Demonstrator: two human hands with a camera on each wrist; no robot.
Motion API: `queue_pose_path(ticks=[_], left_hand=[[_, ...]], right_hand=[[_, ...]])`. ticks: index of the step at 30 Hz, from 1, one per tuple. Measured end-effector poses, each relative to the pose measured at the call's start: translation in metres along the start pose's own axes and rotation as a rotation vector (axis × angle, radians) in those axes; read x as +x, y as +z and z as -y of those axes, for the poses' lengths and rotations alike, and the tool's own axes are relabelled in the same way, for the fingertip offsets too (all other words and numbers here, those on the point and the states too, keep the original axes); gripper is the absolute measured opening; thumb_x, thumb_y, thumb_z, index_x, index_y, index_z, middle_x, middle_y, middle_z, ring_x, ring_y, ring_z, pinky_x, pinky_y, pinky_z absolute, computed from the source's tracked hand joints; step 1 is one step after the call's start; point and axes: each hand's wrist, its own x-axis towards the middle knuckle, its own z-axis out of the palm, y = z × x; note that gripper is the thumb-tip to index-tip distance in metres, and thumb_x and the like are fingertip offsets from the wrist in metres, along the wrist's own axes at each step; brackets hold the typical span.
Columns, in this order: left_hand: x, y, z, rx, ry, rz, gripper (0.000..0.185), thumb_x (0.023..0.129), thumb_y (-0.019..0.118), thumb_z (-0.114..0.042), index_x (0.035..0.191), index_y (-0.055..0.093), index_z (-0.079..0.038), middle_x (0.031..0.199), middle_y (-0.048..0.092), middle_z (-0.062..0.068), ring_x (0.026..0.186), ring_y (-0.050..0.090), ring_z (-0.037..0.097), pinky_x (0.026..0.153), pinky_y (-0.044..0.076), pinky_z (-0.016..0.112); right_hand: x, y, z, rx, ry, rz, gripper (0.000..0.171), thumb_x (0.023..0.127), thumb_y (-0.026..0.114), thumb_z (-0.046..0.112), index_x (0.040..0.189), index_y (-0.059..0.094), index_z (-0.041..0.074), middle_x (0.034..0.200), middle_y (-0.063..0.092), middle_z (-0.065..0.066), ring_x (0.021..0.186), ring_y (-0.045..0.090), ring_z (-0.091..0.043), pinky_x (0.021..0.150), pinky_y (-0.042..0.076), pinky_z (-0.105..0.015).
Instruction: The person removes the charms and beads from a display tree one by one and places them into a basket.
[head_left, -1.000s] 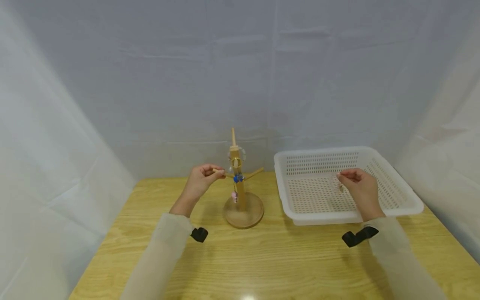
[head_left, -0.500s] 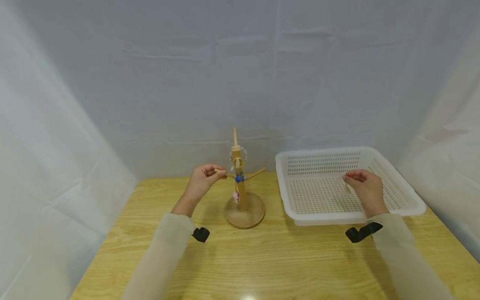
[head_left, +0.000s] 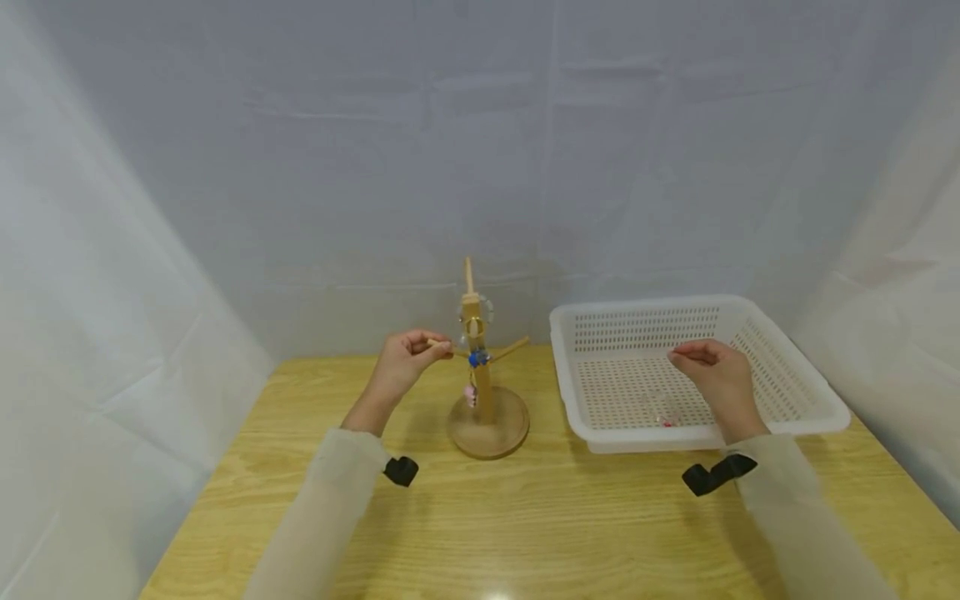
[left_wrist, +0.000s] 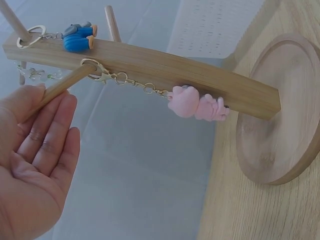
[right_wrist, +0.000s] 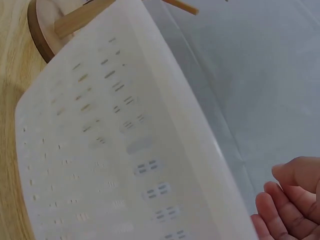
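On the table: a wooden peg stand (head_left: 480, 367) sits left of centre on its round base, and a white perforated basket (head_left: 795, 417) sits to its right, the two apart.
Left hand: my left hand (head_left: 405, 362) is at the stand's left peg (left_wrist: 60, 87); in the head view thumb and fingertips seem to pinch the peg's free end, while the left wrist view shows the fingers (left_wrist: 50, 135) lying fairly straight beside it, so the grip is light at most.
Peg axis: the peg runs from my fingertips toward the post, slightly rising to its free end, so its long axis points from my left hand to the stand.
Pink keychain: a pink charm (left_wrist: 197, 104) hangs by a gold clasp and chain (left_wrist: 122, 78) looped on this same peg, close to the post, between my fingertips and the post.
Blue keychain: a blue charm (left_wrist: 77, 37) hangs by a ring on another peg higher up the post.
Clear beads: a string of clear beads (left_wrist: 35, 74) hangs near the top of the post.
Right hand: my right hand (head_left: 712, 379) hovers over the basket, fingers loosely curled, holding nothing that I can see.
In the basket: a small clear item with a red spot (head_left: 662, 414) lies on the floor near the front wall, just below and left of my right hand.
Nearer hand: judging by position, my left hand is far closer to the pink keychain; my right is well apart from it.
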Motion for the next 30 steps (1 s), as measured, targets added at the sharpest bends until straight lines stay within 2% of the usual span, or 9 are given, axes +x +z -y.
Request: queue_pose_path(ticks=[5, 9, 22, 30], left_hand=[[-0.001, 0.000, -0.001, -0.005, -0.017, -0.003, 0.026, 0.089, 0.067, -0.016, 0.103, 0.065, 0.006, 0.084, 0.072, 0.000, 0.082, 0.067, 0.011, 0.099, 0.044, 0.040], [-0.003, 0.001, -0.001, -0.008, -0.023, -0.002, 0.026, 0.089, 0.066, -0.016, 0.104, 0.065, 0.005, 0.083, 0.072, -0.001, 0.082, 0.067, 0.011, 0.099, 0.044, 0.040], [-0.003, 0.001, -0.002, -0.019, -0.015, -0.009, 0.025, 0.089, 0.066, -0.014, 0.103, 0.065, 0.007, 0.081, 0.071, -0.003, 0.082, 0.068, 0.014, 0.099, 0.044, 0.040], [-0.002, 0.001, -0.001, -0.029, -0.028, -0.009, 0.026, 0.089, 0.067, -0.016, 0.104, 0.065, 0.006, 0.083, 0.072, -0.002, 0.082, 0.067, 0.011, 0.100, 0.043, 0.041]], right_hand=[[-0.007, 0.011, 0.006, -0.013, -0.054, 0.038, 0.036, 0.088, 0.068, 0.028, 0.108, 0.063, -0.002, 0.088, 0.065, 0.013, 0.079, 0.059, 0.003, 0.071, 0.047, -0.013], [-0.013, 0.020, 0.008, -0.010, -0.094, 0.075, 0.033, 0.089, 0.067, 0.025, 0.108, 0.064, -0.001, 0.089, 0.065, 0.009, 0.081, 0.061, -0.001, 0.070, 0.049, -0.015], [-0.028, 0.049, 0.022, 0.046, -0.141, 0.207, 0.028, 0.089, 0.067, 0.022, 0.105, 0.064, -0.001, 0.101, 0.066, -0.013, 0.086, 0.062, -0.011, 0.074, 0.051, -0.019], [-0.033, 0.068, 0.026, 0.096, -0.172, 0.255, 0.022, 0.088, 0.068, 0.015, 0.102, 0.065, -0.002, 0.097, 0.067, -0.013, 0.082, 0.063, -0.008, 0.073, 0.052, -0.021]])
